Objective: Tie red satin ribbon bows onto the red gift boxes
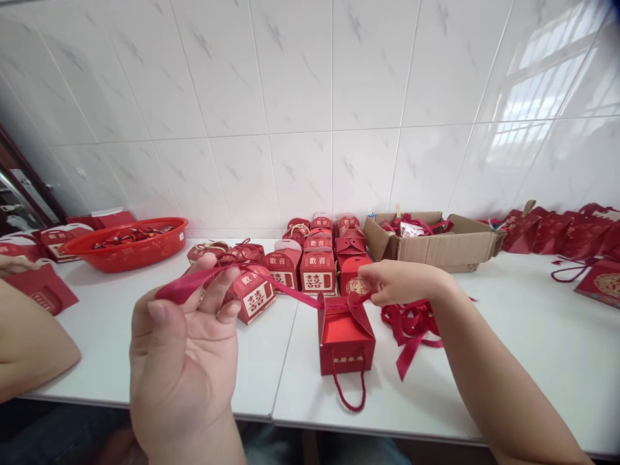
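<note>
A small red gift box with a cord handle stands on the white table in front of me. A red ribbon stretches across its top between both hands. My left hand is raised close to the camera, its fingers pinching the ribbon's left end. My right hand pinches the ribbon's other end just above the box's top flaps. A loose pile of red ribbons lies under my right wrist.
Several finished red boxes cluster behind by the tiled wall. A cardboard carton of ribbons sits right of them, red bags at the far right. A red plastic basket stands at the left. Another person's arm reaches in at left.
</note>
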Demonstrator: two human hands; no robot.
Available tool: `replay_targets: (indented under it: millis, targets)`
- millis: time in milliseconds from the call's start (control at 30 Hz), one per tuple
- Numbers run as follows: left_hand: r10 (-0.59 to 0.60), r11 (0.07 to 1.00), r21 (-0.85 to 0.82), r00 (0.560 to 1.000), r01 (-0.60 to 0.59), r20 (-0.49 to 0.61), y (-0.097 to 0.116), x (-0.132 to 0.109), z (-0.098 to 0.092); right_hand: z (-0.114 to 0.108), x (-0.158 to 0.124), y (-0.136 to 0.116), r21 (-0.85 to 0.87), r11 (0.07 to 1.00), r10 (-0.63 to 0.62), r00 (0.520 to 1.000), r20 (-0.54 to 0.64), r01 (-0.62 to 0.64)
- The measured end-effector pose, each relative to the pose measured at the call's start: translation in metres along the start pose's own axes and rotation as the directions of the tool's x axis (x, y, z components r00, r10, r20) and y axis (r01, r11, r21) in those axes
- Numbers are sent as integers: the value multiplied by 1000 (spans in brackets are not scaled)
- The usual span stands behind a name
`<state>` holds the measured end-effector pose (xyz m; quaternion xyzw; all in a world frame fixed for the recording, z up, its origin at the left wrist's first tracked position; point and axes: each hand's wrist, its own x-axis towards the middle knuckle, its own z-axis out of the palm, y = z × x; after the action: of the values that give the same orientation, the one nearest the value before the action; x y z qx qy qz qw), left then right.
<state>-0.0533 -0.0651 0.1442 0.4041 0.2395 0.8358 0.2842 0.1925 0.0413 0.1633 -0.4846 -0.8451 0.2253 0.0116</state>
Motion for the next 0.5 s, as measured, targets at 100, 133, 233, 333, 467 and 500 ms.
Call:
replay_targets:
  millis: [100, 133, 233, 333, 467, 500]
  targets:
    - [17, 999, -33, 1000, -17, 19, 1, 1, 0, -3, -4, 2, -31, 999, 2, 999, -35, -4]
    - [23, 999, -44, 999, -22, 26, 0, 1, 1, -3, -5, 2, -42, 999, -4, 999, -50, 2]
    - [33, 998, -62, 999, -31, 41, 0, 2, 1, -4, -9, 1, -48, 998, -41, 994, -100, 36]
    - [41, 998, -54, 998, -39, 42, -1, 2, 1, -5, -16, -2, -37, 998, -46, 990, -132, 41]
    - [42, 997, -69, 998, -39, 42, -3, 4, -1, -7, -24, -2, -36, 999, 0, 977, -211, -8]
    - [47, 996, -74, 998, -44, 38, -4, 4, -1, -7, -25, -1, -33, 999, 0, 972, -234, -8]
